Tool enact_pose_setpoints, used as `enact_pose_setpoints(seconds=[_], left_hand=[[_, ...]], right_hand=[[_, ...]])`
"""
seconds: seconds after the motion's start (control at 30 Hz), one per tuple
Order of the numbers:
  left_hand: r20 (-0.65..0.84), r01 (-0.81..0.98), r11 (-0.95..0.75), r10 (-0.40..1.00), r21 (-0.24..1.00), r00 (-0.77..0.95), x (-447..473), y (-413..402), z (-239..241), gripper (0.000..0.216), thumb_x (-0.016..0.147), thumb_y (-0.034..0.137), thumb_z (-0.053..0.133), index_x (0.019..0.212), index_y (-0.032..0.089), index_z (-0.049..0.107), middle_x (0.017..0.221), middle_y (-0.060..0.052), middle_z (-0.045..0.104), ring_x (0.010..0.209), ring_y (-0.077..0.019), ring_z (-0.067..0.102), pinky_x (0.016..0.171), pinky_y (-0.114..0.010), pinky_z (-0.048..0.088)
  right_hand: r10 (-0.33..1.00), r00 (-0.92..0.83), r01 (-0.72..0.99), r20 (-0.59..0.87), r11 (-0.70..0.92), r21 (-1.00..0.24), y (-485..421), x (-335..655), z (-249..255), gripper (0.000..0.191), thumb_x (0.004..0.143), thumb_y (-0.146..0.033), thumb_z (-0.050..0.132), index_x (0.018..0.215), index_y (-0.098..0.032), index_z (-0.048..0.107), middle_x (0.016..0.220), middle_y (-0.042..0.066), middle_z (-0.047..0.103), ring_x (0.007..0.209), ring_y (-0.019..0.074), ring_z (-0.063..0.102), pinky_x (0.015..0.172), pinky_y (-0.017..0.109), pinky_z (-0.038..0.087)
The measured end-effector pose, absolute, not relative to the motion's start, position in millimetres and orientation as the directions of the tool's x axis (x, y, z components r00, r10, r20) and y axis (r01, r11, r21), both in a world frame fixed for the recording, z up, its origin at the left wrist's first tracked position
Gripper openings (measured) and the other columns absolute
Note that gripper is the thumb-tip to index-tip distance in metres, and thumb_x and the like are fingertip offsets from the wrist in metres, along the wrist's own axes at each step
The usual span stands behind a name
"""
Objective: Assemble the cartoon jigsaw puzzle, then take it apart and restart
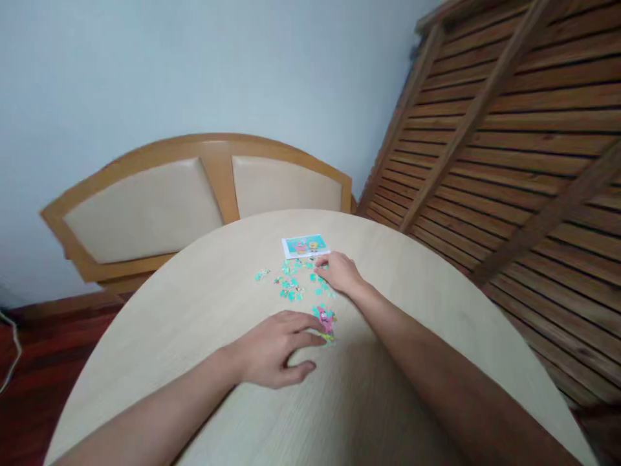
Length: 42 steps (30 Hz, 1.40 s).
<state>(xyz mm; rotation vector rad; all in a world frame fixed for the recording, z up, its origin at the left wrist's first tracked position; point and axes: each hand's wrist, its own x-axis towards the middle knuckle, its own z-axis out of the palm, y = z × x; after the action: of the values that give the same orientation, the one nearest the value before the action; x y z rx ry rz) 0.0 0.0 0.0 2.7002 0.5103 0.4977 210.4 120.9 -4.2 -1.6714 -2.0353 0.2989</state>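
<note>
My left hand (286, 346) lies over the table with its fingers spread. Its fingertips touch the edge of a small joined section of jigsaw puzzle (326, 317), which shows a pink cartoon figure. Farther out, my right hand (338, 270) reaches into the loose puzzle pieces (290, 285), mostly turquoise. Its fingers are curled together at the right side of the pile, and what is between the fingertips is too small to make out. Just beyond the pieces lies a picture card (306, 246) with a pink and a yellow cartoon figure on turquoise.
Everything rests on a round, pale wooden table (204, 310). Behind it stands a wood-framed headboard with cream panels (145, 207) against a pale wall (218, 65). A slatted wooden frame (485, 149) leans at the right. A white cable (14, 349) hangs at far left.
</note>
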Motion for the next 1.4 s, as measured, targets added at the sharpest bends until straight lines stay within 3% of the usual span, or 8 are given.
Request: enact_pose_setpoints(seconds=[0.27,0.43,0.57,0.67,0.83,0.93,1.13,1.4], left_hand=[[0.258,0.289,-0.876,0.403,0.385,0.878,-4,3,2,0.041,0.091,0.028,0.062,0.132,0.022,0.059,0.137,-0.011,0.061,0.127,-0.0277,0.058,0.11,-0.045,0.046],[0.262,0.301,-0.876,0.412,0.376,0.873,-3,0,1,0.037,0.095,0.028,0.059,0.131,0.023,0.059,0.135,-0.01,0.062,0.125,-0.0269,0.059,0.109,-0.045,0.047],[0.261,0.311,-0.875,0.419,0.37,0.87,-1,-2,3,0.036,0.096,0.027,0.058,0.132,0.023,0.059,0.134,-0.01,0.063,0.126,-0.0262,0.059,0.109,-0.044,0.047],[0.24,0.323,-0.871,0.426,0.371,0.872,-1,-3,5,0.037,0.096,0.025,0.058,0.133,0.022,0.058,0.136,-0.01,0.062,0.129,-0.0259,0.056,0.112,-0.044,0.046],[0.228,0.322,-0.858,0.434,0.401,0.872,-2,-5,8,0.039,0.096,0.024,0.06,0.135,0.022,0.057,0.137,-0.009,0.062,0.132,-0.0248,0.054,0.115,-0.044,0.043],[0.238,0.309,-0.852,0.433,0.422,0.87,-2,-5,8,0.038,0.097,0.023,0.058,0.135,0.022,0.057,0.136,-0.01,0.062,0.132,-0.0247,0.055,0.114,-0.044,0.045],[0.19,0.333,-0.844,0.441,0.421,0.877,-1,-6,10,0.037,0.099,0.023,0.056,0.135,0.021,0.057,0.139,-0.009,0.061,0.133,-0.0226,0.053,0.117,-0.042,0.043],[0.203,0.33,-0.847,0.44,0.416,0.875,-1,-8,10,0.036,0.099,0.023,0.056,0.135,0.02,0.057,0.14,-0.01,0.06,0.134,-0.0235,0.053,0.117,-0.044,0.043]], right_hand=[[0.947,-0.167,0.815,0.275,0.289,-0.501,95,216,5,0.015,0.086,-0.027,0.071,0.099,-0.022,0.077,0.102,0.004,0.078,0.095,0.021,0.071,0.088,0.033,0.05],[0.862,-0.399,0.672,0.313,0.507,-0.539,51,233,6,0.01,0.083,-0.023,0.073,0.091,-0.022,0.077,0.096,0.003,0.076,0.088,0.0187,0.069,0.083,0.03,0.051],[0.818,-0.455,0.585,0.353,0.573,-0.575,25,248,5,0.008,0.084,-0.02,0.073,0.09,-0.022,0.077,0.093,0.002,0.077,0.089,0.0185,0.069,0.086,0.032,0.05],[0.824,-0.477,0.587,0.307,0.558,-0.586,18,254,5,0.005,0.084,-0.022,0.075,0.088,-0.022,0.078,0.09,0.002,0.077,0.089,0.0198,0.07,0.086,0.033,0.049],[0.879,-0.453,0.487,0.148,0.383,-0.785,17,262,6,0.011,0.091,-0.029,0.07,0.093,-0.023,0.079,0.093,0.001,0.08,0.085,0.0174,0.072,0.08,0.029,0.053],[0.89,-0.448,0.452,0.08,0.302,-0.839,17,264,8,0.014,0.092,-0.03,0.068,0.098,-0.022,0.079,0.098,0.001,0.08,0.09,0.0183,0.073,0.083,0.03,0.054],[0.849,-0.523,0.499,0.073,0.374,-0.782,13,260,11,0.012,0.093,-0.024,0.066,0.092,-0.022,0.078,0.09,0.0,0.079,0.082,0.0165,0.071,0.076,0.027,0.05],[0.793,-0.587,0.508,0.163,0.518,-0.688,13,257,3,0.011,0.094,-0.018,0.067,0.091,-0.022,0.076,0.092,0.0,0.076,0.086,0.0161,0.068,0.082,0.027,0.046]])
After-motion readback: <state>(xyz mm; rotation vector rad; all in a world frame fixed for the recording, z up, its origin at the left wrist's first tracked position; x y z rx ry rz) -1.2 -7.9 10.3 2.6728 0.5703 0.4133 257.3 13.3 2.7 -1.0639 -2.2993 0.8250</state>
